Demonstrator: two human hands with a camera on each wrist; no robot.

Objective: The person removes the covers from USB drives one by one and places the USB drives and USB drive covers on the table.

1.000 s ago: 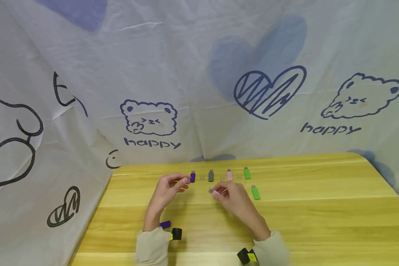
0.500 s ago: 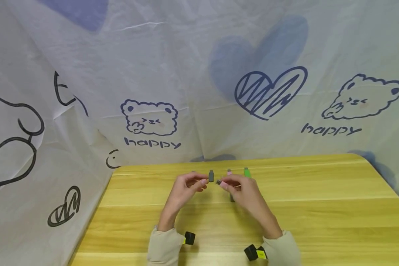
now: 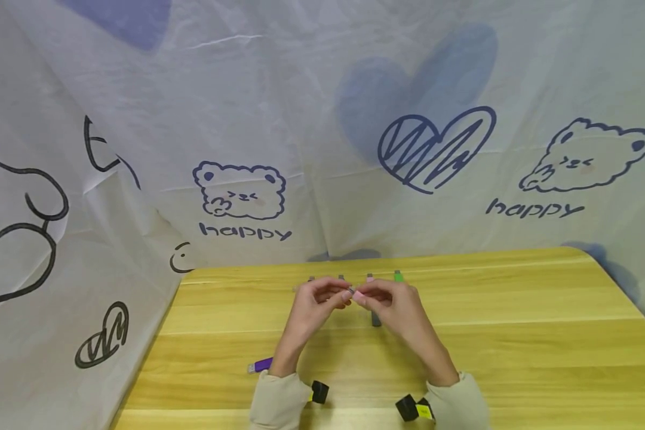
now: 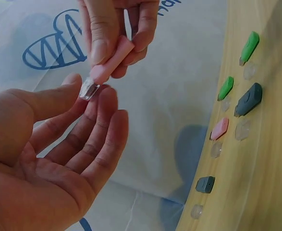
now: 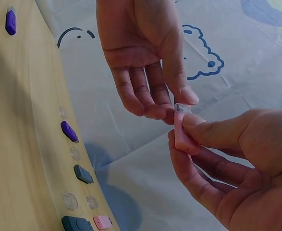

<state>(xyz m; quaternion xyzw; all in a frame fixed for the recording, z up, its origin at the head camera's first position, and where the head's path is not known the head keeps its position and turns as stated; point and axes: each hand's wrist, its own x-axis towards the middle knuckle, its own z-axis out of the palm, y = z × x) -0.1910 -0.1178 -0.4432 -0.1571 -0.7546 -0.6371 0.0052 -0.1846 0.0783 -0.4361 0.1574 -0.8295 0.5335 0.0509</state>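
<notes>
My right hand (image 3: 400, 304) pinches a pink USB stick (image 4: 116, 60) between thumb and fingers, raised over the table. On the stick's plug end sits a clear cap (image 4: 88, 90). The thumb and index fingertip of my left hand (image 3: 314, 301) pinch that cap, while its other fingers stay loosely bent, as the left wrist view shows. In the right wrist view the pink body (image 5: 184, 137) lies against the right index finger, under the thumb. Both hands meet in front of a row of USB sticks and partly hide it in the head view.
Toward the table's back lie a purple stick (image 5: 69, 131), a grey one (image 5: 83, 174), another pink one (image 4: 220, 128) and a green one (image 4: 226, 88), with loose clear caps (image 5: 75, 154) by them. Nearer are a dark grey stick (image 4: 249, 100), a second green stick (image 4: 250, 46) and a capped purple stick (image 3: 260, 365).
My left hand has moved right to the pink stick's plug end, and its fingers now grip the cap there. My right hand has shifted slightly right with the stick.
</notes>
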